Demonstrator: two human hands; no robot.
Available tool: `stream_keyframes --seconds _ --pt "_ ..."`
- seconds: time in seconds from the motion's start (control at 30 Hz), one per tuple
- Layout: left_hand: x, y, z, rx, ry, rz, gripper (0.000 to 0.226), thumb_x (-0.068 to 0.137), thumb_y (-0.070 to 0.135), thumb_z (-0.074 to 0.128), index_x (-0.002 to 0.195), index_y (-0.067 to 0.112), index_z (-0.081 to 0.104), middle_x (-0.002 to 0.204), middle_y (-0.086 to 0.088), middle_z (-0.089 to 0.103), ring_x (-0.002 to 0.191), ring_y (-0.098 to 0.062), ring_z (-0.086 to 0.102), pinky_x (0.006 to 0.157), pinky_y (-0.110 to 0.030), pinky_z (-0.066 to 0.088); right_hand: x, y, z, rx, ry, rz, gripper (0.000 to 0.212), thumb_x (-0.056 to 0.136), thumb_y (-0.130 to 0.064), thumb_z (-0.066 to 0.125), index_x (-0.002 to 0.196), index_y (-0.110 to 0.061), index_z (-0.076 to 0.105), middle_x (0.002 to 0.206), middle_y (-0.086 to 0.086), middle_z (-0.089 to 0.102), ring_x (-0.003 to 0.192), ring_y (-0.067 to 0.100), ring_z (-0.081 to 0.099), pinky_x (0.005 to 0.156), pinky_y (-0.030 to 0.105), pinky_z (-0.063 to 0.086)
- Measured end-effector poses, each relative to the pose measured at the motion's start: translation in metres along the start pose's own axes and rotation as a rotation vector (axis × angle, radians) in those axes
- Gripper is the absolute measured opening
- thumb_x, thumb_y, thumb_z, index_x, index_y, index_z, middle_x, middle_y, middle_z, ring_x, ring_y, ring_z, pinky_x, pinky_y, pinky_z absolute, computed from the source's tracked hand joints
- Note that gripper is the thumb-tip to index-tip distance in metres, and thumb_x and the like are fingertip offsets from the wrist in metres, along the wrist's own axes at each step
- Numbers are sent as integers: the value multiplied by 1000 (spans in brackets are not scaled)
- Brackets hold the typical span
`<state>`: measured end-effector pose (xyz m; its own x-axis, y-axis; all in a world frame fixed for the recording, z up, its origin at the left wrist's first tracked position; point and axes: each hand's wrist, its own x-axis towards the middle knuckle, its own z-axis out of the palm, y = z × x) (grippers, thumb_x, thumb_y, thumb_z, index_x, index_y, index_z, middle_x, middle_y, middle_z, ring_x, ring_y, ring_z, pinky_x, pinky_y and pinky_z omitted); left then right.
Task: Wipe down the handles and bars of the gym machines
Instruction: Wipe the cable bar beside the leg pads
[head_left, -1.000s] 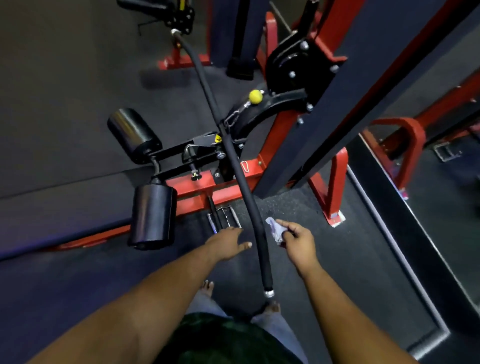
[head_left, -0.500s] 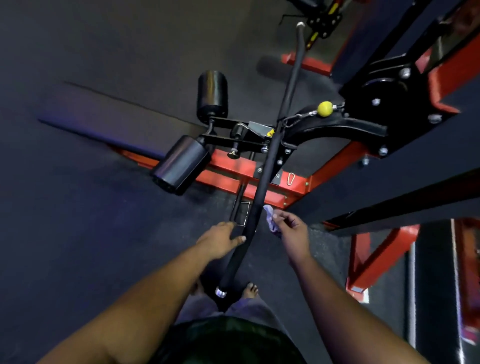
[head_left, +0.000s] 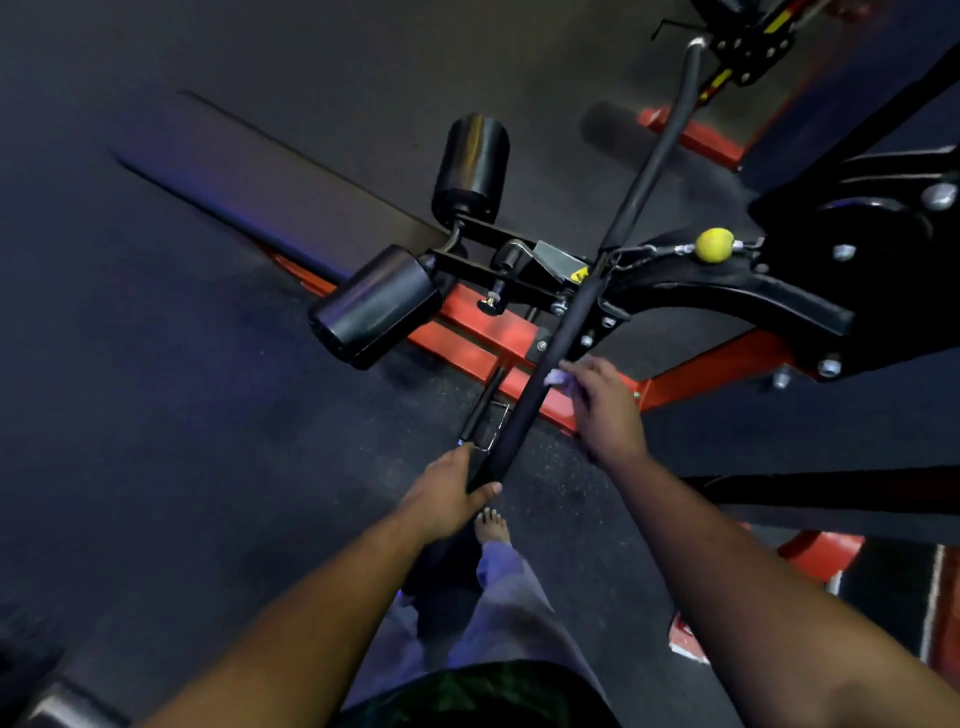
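While the left hand (head_left: 451, 496) gripped the bar (head_left: 524, 400) at 6 o'clock, the right hand (head_left: 602, 402) fingers pinched a cloth (head_left: 557, 378). The small cloth could slip off the bar and fall.

Both hands on black bar (head_left: 566, 338)

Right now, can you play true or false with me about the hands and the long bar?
1. The left hand grips the near end of the long black padded bar. True.
2. The right hand is empty. False: it pinches a small pale purple cloth against the bar.
3. A small yellow ball sits on the cable by the black machine arm. True.
4. The two black roller pads lie flat on the floor. False: they are mounted on the red machine frame.
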<state>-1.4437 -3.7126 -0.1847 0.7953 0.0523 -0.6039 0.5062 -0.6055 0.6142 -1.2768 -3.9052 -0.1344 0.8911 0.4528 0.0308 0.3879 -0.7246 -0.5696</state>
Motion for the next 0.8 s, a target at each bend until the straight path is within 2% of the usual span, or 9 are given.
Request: stream_keyframes --seconds 0.07,0.17,0.33,0.43,0.5,0.57,0.67,0.73,0.8 --pt "6 9 7 -73 30 -38 79 96 52 66 158 17 31 153 -7 48 140 -25 46 110 -28 36 44 17 -11 -77 -14 -61 39 92 3 58 128 -9 68 124 8 64 109 23 62 92 29 49" --pt "11 23 22 -245 17 -117 72 96 51 67 155 23 35 143 1 55 129 -18 56 106 -29 43 101 44 -19 -195 -56 -137 43 92 -1 58 134 -10 65 141 9 60 128 28 58 101 37 49" --pt "25 32 38 -272 65 -206 48 100 51 59 137 23 49 122 2 65 105 -14 63 91 -35 52 133 74 15 -327 -271 -231 45 96 -2 57 140 -7 58 155 14 46 148 31 36 122 39 27" --pt "30 35 43 -254 97 -222 40 103 51 53 126 18 50 119 -4 64 103 -20 62 91 -42 52 101 68 36 -240 -267 -186 46 88 10 57 131 -4 65 147 18 54 144 37 41 124 42 16" --pt "31 38 45 -222 113 -232 36 103 51 51 119 19 47 113 -6 63 100 -25 61 87 -42 51 67 53 42 -189 -317 -354 47 81 15 53 122 -1 70 134 20 64 133 40 54 119 51 21" --pt "30 41 47 -192 113 -232 33 104 53 48 114 22 44 107 -4 60 97 -25 60 85 -43 50 43 48 42 -149 -446 -595 42 83 4 46 115 0 73 125 18 69 124 40 61 113 58 31" --pt "28 41 49 -156 108 -224 30 105 54 44 106 24 40 95 3 52 89 -21 56 77 -41 46 73 66 30 -271 -501 -798 45 90 -10 39 120 -4 71 130 17 67 125 39 60 111 56 38" --pt "26 39 48 -154 131 -223 31 104 56 44 103 25 39 90 6 49 84 -21 55 74 -41 45 117 82 18 -439 -470 -678 45 93 -10 42 131 -10 66 142 16 58 134 42 51 116 49 34" --pt "23 39 49 -148 167 -216 31 104 56 44 100 26 38 86 8 47 81 -21 54 71 -40 43 154 91 6 -474 -398 -491 45 91 0 52 133 -10 65 145 15 56 140 39 44 120 44 27"
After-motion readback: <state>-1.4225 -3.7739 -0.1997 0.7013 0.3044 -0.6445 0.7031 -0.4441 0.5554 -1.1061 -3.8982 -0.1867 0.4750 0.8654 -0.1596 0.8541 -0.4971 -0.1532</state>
